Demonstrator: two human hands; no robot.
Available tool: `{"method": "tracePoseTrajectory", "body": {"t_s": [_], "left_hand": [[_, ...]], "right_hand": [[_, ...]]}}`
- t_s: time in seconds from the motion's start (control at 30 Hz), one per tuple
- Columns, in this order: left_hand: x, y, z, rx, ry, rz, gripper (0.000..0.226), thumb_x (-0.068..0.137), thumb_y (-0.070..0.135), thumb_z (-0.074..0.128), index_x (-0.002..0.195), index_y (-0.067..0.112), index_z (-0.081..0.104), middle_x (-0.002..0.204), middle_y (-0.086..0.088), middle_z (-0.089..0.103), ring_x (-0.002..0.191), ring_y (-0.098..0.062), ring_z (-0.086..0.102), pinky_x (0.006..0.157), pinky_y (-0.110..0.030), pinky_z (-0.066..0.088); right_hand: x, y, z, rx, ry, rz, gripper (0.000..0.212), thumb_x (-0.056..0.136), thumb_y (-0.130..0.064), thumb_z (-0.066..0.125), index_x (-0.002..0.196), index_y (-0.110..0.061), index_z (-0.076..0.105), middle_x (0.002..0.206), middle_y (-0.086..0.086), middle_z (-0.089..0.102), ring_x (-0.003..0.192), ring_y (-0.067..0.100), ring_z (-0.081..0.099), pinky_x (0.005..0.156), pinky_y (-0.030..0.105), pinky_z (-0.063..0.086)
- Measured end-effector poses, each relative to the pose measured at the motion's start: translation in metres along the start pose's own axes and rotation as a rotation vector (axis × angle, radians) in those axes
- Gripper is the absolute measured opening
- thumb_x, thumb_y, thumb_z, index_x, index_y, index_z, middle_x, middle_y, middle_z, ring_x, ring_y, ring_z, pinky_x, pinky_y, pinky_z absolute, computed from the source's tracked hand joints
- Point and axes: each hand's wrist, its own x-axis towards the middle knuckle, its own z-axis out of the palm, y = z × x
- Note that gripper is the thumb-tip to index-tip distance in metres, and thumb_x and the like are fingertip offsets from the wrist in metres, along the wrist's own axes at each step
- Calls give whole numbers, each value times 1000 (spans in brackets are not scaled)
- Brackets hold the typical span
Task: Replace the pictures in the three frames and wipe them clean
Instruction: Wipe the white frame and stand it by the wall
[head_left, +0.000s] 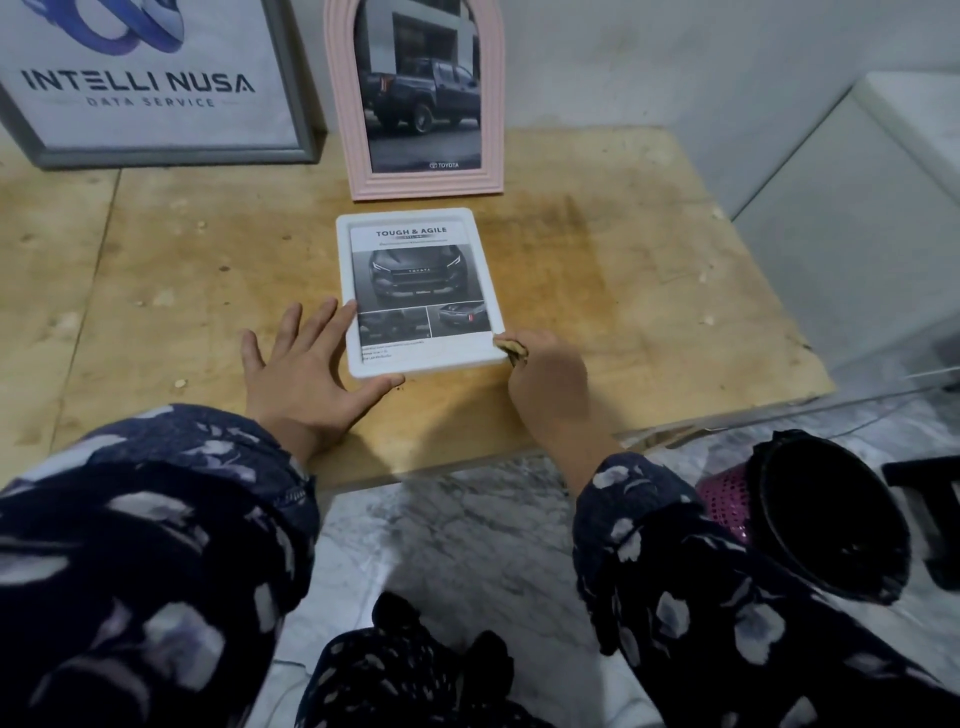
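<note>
Three frames in the head view, each with one picture in it. White frame (421, 291) lies flat on the wooden bench (649, 291), right in front of you; it holds a sheet headed "TOUGH & AGILE" with a front shot of a truck and two smaller shots below. Pink arched frame (415, 98) stands upright just behind it, against the wall, holding a photo of a dark pickup with a Toyota mark at the bottom. Grey frame (150, 83) stands to the left of the pink one, also leaning at the wall, holding a print reading "INTELLI NUSA DATA SERVICE"; its top is cut off by the picture edge.

Two hands, both yours, both at the white frame. Left hand (306, 374): grip wide, fingers spread flat on the bench, fingertips and thumb touching the frame's lower left corner. Right hand (550, 384): grip narrow, fingers curled round one small brownish cloth (511, 349), which is pressed on the frame's lower right corner.

One dark round bin (831, 519) with a pink mesh side sits on the marble floor at your right; the inside is too dark to tell any contents.
</note>
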Motion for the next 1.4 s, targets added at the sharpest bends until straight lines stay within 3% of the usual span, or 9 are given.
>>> {"method": "tracePoseTrajectory", "body": {"t_s": [0.4,0.6,0.8,0.93,1.03,1.17,1.27,1.33,1.4], "left_hand": [[0,0,-4,41,-115,34,98,69,94,9,151,42,-6,161,15,-4,148,-19,-10,113,-62,-6],[12,-2,-17,-124,-358,-1,61,94,64,0,150,43,-10,159,17,-17,146,-16,-22,112,-59,-15],[21,-9,-24,-341,-464,-62,54,96,59,-1,149,50,-2,158,23,-11,146,-11,-19,112,-55,-20],[21,-10,-25,-431,-510,-64,53,96,62,2,148,52,3,158,24,-7,146,-9,-16,112,-54,-20],[23,-11,-32,-599,-513,-127,52,97,62,9,148,52,11,158,26,0,147,-5,-10,113,-51,-20],[19,-10,-32,-450,-386,-80,45,102,43,14,146,48,24,160,17,12,148,-12,-1,114,-53,-13],[28,-3,-38,-451,-143,-184,33,98,42,33,128,42,47,140,9,46,134,-20,28,112,-48,6],[44,2,-44,-439,-41,-228,35,95,41,43,129,36,47,128,7,55,126,-22,37,105,-44,16],[69,8,-47,-456,-4,-296,41,94,38,48,135,31,45,124,6,59,124,-23,44,103,-42,26]], "right_hand": [[-24,-33,15,36,76,249,43,86,6,44,115,-13,70,111,6,70,103,21,61,81,18,41],[-31,-74,36,72,36,290,40,85,5,45,110,-12,72,109,6,71,103,24,62,86,26,46],[-41,-112,56,74,34,284,36,85,4,47,106,-11,74,107,7,72,102,25,62,86,28,47],[-39,-128,57,97,-103,304,38,83,4,50,105,-14,74,110,5,71,107,21,61,93,26,46],[-20,-129,31,119,-365,315,37,83,8,49,104,-10,75,104,3,72,88,9,57,73,16,41],[16,-123,-7,351,-410,530,33,91,5,43,99,-9,72,73,5,64,56,13,50,42,15,37],[57,-117,-21,360,-402,519,30,91,0,42,99,-7,70,78,12,62,62,22,53,51,21,42],[89,-118,-27,327,-426,446,22,89,-10,51,99,0,68,75,12,58,63,21,50,51,20,39],[126,-116,-32,252,-482,342,23,89,-28,54,88,-8,65,72,10,58,63,21,51,56,25,41]]}}
